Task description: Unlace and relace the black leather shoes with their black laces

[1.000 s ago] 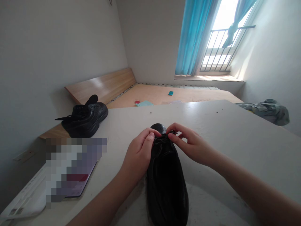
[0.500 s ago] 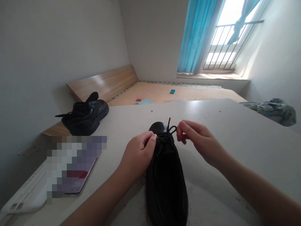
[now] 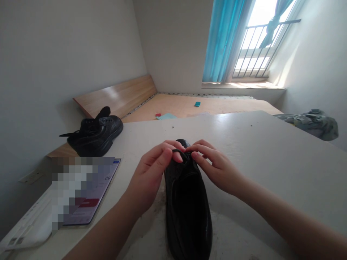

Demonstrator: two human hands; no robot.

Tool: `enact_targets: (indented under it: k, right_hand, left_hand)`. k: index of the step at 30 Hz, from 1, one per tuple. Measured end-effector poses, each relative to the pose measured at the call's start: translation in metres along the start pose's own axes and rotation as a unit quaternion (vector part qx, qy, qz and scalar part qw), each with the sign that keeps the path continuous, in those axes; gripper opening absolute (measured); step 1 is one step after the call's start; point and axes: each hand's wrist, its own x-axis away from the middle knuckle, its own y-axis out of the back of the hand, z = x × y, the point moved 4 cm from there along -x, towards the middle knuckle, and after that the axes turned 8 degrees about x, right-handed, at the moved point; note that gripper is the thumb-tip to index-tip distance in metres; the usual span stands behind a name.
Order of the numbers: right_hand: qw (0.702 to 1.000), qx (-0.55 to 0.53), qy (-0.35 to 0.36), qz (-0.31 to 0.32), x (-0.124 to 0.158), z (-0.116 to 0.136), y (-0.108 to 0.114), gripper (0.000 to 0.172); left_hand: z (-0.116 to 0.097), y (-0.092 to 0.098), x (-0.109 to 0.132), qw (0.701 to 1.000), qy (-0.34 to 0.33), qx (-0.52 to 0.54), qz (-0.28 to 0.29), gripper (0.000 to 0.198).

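A black lace-up shoe [image 3: 187, 209] rests on the white table, its toe pointing away from me and its dark opening facing up. My left hand [image 3: 154, 169] is closed on a loop of the black shoelace [image 3: 179, 151] at the left of the lacing. From the right, my right hand [image 3: 214, 162] reaches over the lacing with thumb and fingertips brought together at the knot. Whatever lies between those right fingertips is mostly hidden, though it is at the lace. Both hands cover much of the toe.
Another black shoe [image 3: 94, 135] sits at the table's far left edge, tongue raised. A tablet-like screen [image 3: 100, 195], partly blurred out, lies at left beside a white object [image 3: 32, 224]. Behind the white table [image 3: 257, 173] is a bed [image 3: 173, 103]; crumpled cloth [image 3: 317, 122] lies at right.
My right hand has moved left from beside the shoe onto the lacing. My left hand has shifted slightly and now has a lace loop at its fingers. The view has moved a little.
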Motion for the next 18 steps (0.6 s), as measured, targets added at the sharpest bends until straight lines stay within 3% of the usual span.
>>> enact_targets:
  k: [2, 4, 7, 10, 13, 18]
  right_hand:
    - [1.0, -0.006, -0.004, -0.001, 0.0, -0.002, -0.001, 0.03]
    - [1.0, -0.007, 0.001, -0.01, 0.0, -0.001, -0.001, 0.029]
    - [0.999, 0.001, 0.029, -0.014, 0.001, 0.005, 0.001, 0.03]
    - [0.997, 0.01, 0.072, 0.011, 0.004, 0.014, 0.002, 0.029]
    - [0.993, 0.028, 0.117, 0.022, 0.006, 0.022, 0.003, 0.022]
    - [0.995, 0.02, 0.098, -0.009, 0.006, 0.023, 0.003, 0.009]
  left_hand:
    - [-0.005, 0.001, -0.002, 0.986, 0.044, 0.162, -0.016, 0.027]
    - [-0.014, 0.0, -0.002, 0.954, 0.085, 0.288, 0.006, 0.022]
    - [-0.026, -0.001, -0.001, 0.915, 0.119, 0.381, 0.058, 0.014]
    - [-0.027, -0.002, 0.003, 0.895, 0.158, 0.397, 0.127, 0.015]
    - [-0.018, -0.005, 0.008, 0.889, 0.211, 0.354, 0.198, 0.032]
    - [-0.01, -0.009, 0.009, 0.901, 0.213, 0.301, 0.23, 0.046]
